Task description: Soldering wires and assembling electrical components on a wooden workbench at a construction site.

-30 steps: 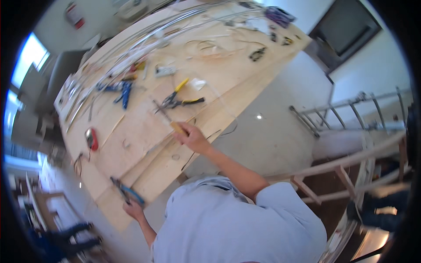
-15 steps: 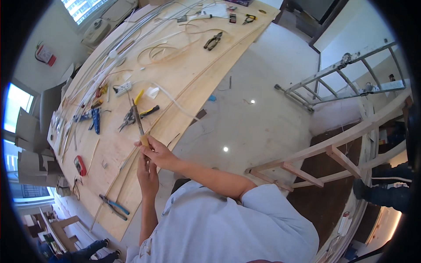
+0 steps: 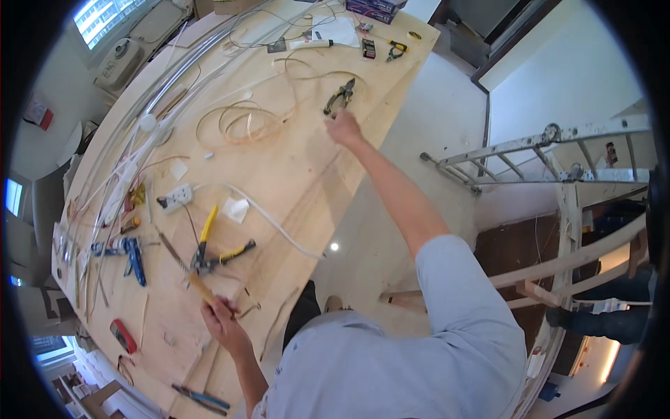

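My left hand [image 3: 229, 325] is closed around the wooden handle of a soldering iron [image 3: 202, 285], whose metal shaft points up and left over the table. My right hand [image 3: 343, 128] is stretched far across the table, its fingers curled at the handle ends of black-and-yellow pliers [image 3: 340, 96]. The back of that hand hides what its fingertips hold, if anything. Just beyond the iron lie snips with yellow handles [image 3: 209, 230], spread apart. To their left rests a blue glue gun [image 3: 132, 260].
The plywood table [image 3: 293, 188] bears a white power strip [image 3: 178, 197], a coiled clear strip [image 3: 241, 126], a red meter [image 3: 123, 336] and blue-handled pliers [image 3: 200, 399]. At the right are a ladder [image 3: 516, 155] and a curved wooden frame [image 3: 586, 253]; another person's legs [image 3: 600, 328] show there.
My right hand has left the iron's handle and reached away to the black-and-yellow pliers. The iron stays in my left hand, lower and tilted left. The whole view has shifted.
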Motion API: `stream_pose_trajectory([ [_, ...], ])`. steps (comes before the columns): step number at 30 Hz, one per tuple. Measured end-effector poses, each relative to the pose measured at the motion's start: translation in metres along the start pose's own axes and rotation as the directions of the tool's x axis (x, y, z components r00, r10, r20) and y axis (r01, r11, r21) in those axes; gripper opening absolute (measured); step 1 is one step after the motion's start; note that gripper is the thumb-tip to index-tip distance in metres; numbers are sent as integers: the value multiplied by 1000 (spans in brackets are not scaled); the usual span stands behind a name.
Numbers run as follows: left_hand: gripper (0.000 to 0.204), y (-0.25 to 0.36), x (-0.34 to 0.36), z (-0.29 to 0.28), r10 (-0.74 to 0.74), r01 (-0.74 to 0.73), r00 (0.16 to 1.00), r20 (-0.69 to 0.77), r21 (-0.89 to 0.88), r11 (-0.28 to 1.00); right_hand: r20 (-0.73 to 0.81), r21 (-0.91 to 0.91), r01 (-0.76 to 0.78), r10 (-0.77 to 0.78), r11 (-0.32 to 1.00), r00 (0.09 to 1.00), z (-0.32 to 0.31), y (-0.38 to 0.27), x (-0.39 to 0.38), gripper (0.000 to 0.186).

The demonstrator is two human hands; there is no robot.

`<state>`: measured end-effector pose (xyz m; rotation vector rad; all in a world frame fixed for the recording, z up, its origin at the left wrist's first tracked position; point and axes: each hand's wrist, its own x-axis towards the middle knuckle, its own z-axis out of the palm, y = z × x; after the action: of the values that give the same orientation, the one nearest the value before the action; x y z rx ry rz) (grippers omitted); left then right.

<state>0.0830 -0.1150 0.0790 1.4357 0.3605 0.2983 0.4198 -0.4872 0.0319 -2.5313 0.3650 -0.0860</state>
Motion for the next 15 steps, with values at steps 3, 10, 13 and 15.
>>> stream_pose_trajectory([
  [3, 19, -1, 16, -2, -9, 12, 997, -71, 40, 999, -164, -154, -142, 117, 978, 979, 6, -9, 57, 57],
  [10, 18, 4, 43, -1, -16, 21, 998, -63, 80, 997, 67, 638, -449, 536, 625, 842, 6, 42, 116, 24],
  [13, 18, -3, 58, -2, -18, 30, 993, -117, 103, 994, -7, 763, -302, 475, 571, 880, -3, 34, 111, 14],
  [15, 20, -9, 72, 7, -24, 23, 1000, -9, -14, 1000, -15, 650, -268, 364, 711, 931, -16, 29, 90, 14],
])
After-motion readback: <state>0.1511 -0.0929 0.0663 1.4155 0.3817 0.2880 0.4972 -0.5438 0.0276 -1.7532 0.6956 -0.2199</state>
